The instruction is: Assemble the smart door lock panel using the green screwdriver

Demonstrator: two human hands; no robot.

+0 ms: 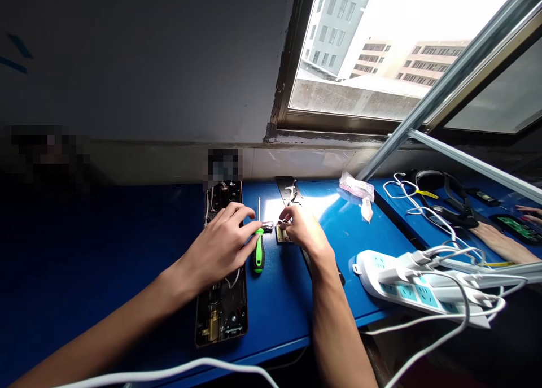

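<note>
My left hand [222,241] hovers over a long open device body [221,312] full of wiring and brass parts, its fingertips pinched on a small metal part [267,226]. My right hand [301,227] is closed on the other end of that part, above a small tan circuit board [281,235]. A green-handled screwdriver [258,251] lies on the blue table [288,297] between my hands. A dark cover plate [287,189] lies behind my right hand.
A white power strip [406,283] with several plugs and white cables sits at the right. A clear plastic bag [358,188] lies near the window sill. Another person's arm [502,242] rests on the neighbouring blue table, beside black cables [444,196] and a green board [519,227].
</note>
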